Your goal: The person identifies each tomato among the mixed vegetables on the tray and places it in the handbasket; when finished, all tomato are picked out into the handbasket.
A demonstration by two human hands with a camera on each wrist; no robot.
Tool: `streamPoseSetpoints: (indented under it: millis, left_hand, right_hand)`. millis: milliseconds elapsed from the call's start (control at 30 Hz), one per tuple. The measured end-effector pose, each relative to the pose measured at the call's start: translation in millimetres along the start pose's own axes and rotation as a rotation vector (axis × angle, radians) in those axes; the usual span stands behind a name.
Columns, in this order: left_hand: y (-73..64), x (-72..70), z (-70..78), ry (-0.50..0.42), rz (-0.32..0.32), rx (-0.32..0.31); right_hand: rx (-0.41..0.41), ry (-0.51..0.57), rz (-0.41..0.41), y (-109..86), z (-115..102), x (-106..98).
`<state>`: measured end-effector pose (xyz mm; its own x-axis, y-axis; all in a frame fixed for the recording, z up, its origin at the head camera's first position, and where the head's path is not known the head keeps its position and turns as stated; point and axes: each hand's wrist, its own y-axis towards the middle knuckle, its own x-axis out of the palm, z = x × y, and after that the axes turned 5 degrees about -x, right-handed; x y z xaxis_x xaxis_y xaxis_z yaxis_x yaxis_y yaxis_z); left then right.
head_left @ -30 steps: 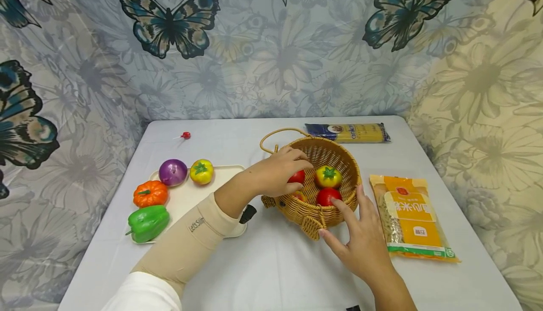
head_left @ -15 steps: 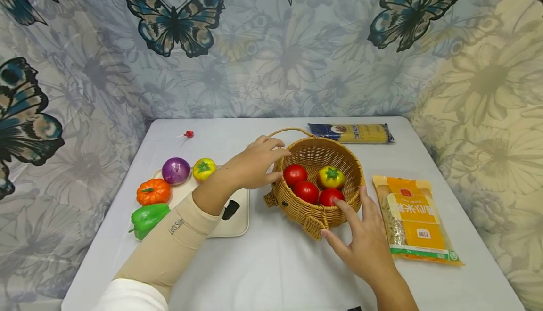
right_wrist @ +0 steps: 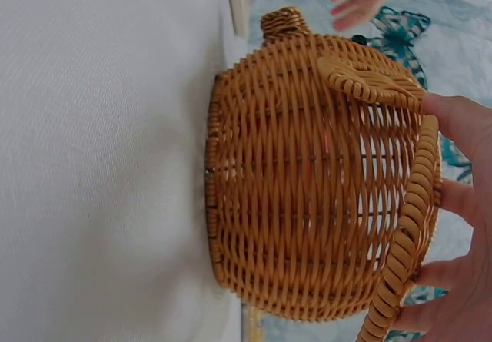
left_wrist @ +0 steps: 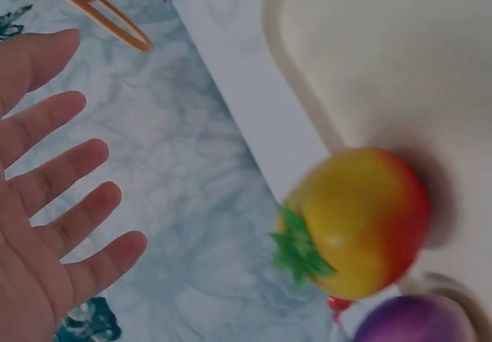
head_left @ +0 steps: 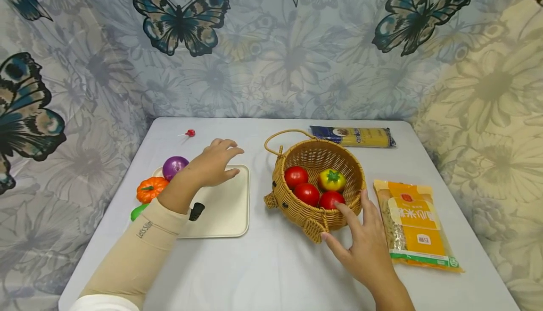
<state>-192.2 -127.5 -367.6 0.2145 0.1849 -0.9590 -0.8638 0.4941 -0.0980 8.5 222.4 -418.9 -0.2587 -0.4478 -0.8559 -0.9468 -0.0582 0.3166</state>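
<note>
My left hand [head_left: 212,162] is over the far part of a cream tray [head_left: 229,226], holding nothing; its fingers are spread in the left wrist view. Close by in that view are a yellow-red tomato-like fruit with a green leafy top [left_wrist: 357,223] and a purple onion [left_wrist: 415,323]. In the head view the hand and wrist hide that fruit. My right hand [head_left: 366,249] holds the rim of a wicker basket [head_left: 297,214], thumb outside by its ear-like flap, fingers over the edge. Inside lie three red tomatoes [head_left: 306,194] and a yellow fruit [head_left: 332,179].
On the tray's left side are an orange pumpkin [head_left: 151,189] and a green pepper [head_left: 137,212], partly covered by my arm. A small red item [head_left: 190,133] lies at the back left. A pasta packet [head_left: 356,136] sits behind the basket, a grain bag [head_left: 417,226] to its right.
My left hand has withdrawn from the basket, moving left over the tray, and it uncovers the red tomatoes. The right hand stays at the basket's rim.
</note>
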Motion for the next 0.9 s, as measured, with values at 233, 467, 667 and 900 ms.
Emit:
streamPoseSetpoints:
  millis: [233,467,667,900]
  left_hand:
    - [-2.3,12.6,-29.1,0.018,-0.026,-0.097]
    - [-3.7,28.6,-48.9,0.026,-0.069,-0.140]
    - [-2.5,37.1,-57.2,0.024,-0.069,-0.139]
    - [-2.5,40.2,-62.5,0.028,-0.071,-0.150]
  right_hand:
    - [-0.020,0.008,0.018,-1.1,0.9,2.6]
    - [-0.025,0.008,0.026,-1.6,1.5,3.2]
    - [-0.021,0.005,0.023,-1.8,1.6,2.8]
    - [-0.022,0.015,0.024,-1.5,2.3,2.1]
